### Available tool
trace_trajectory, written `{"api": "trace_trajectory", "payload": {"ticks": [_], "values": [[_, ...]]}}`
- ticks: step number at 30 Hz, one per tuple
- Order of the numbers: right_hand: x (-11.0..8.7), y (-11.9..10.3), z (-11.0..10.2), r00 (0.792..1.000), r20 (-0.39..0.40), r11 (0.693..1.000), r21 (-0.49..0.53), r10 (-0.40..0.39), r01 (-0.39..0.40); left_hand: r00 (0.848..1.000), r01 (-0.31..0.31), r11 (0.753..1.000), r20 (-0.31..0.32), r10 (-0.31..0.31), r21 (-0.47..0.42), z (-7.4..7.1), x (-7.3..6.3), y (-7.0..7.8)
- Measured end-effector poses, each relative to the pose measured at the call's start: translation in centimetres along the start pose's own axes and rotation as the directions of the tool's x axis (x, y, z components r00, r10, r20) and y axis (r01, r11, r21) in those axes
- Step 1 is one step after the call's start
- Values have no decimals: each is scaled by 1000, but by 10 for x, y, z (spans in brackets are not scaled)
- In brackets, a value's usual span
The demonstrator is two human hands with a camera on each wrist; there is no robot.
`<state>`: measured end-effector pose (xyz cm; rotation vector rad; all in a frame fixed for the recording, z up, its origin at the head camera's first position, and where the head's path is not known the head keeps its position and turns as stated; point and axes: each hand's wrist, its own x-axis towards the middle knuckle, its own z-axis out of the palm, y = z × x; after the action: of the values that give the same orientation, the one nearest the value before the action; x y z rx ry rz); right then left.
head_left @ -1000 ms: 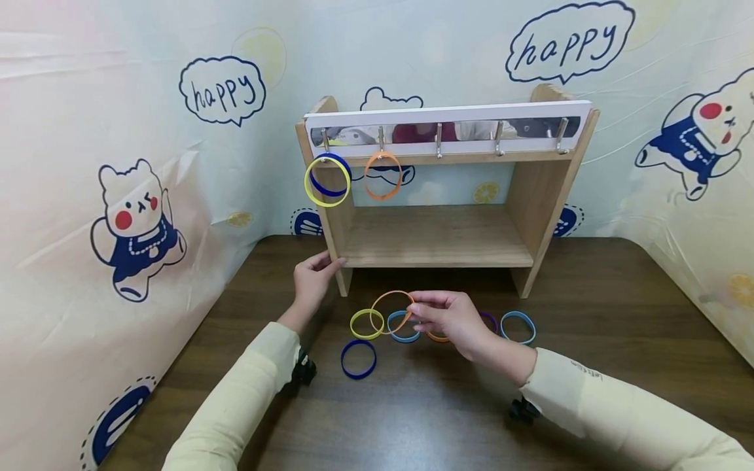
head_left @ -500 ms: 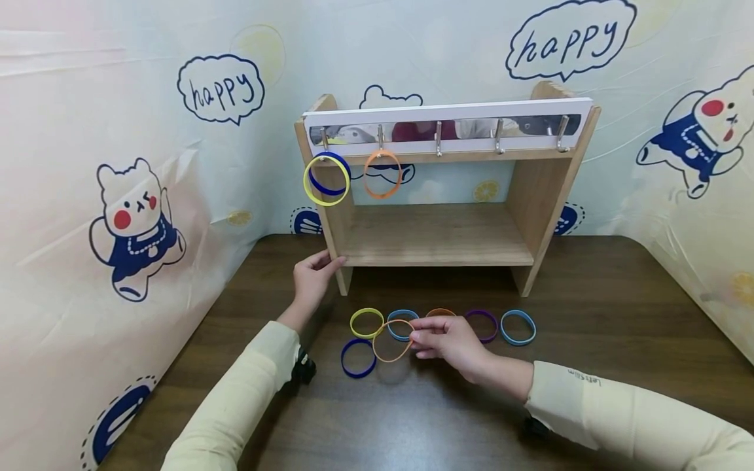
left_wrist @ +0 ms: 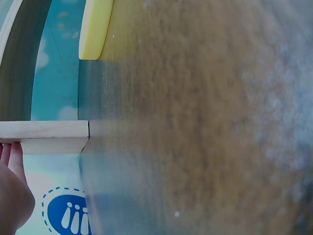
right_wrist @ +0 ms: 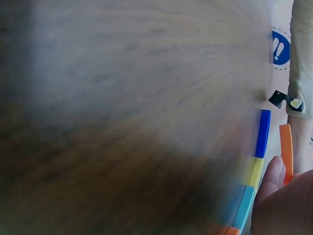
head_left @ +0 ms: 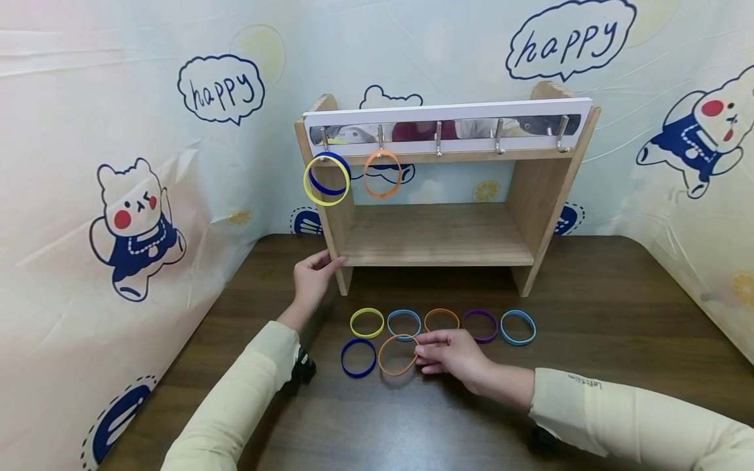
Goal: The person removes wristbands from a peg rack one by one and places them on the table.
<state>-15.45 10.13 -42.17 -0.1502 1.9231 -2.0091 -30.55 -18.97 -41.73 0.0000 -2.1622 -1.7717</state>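
Note:
My right hand pinches an orange silicone wristband by its right side, low over the table. In the right wrist view the orange wristband stands up from the fingertips. Left of it lies a dark blue wristband. Behind these, a row of wristbands lies on the table: yellow, light blue, orange, purple and another light blue one. My left hand grips the left side panel of a wooden shelf near its foot.
Metal hooks line the white rail across the shelf's top. Hanging from the leftmost are a yellow wristband and a dark blue one; an orange wristband hangs from the second. Printed cloth surrounds the brown table.
My right hand has moved the orange wristband from over the back row down and toward the front, beside the dark blue one. The left hand stays at the shelf.

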Motion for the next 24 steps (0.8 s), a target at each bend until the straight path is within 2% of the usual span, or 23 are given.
{"api": "trace_trajectory", "payload": {"ticks": [10, 24], "values": [[-3, 5, -3, 999, -5, 999, -13, 46, -46, 1000, -26, 1000, -6, 26, -4, 1, 0, -1], [1, 14, -2, 998, 14, 998, 7, 58, -58, 999, -32, 999, -9, 32, -13, 0, 0, -2]]}}
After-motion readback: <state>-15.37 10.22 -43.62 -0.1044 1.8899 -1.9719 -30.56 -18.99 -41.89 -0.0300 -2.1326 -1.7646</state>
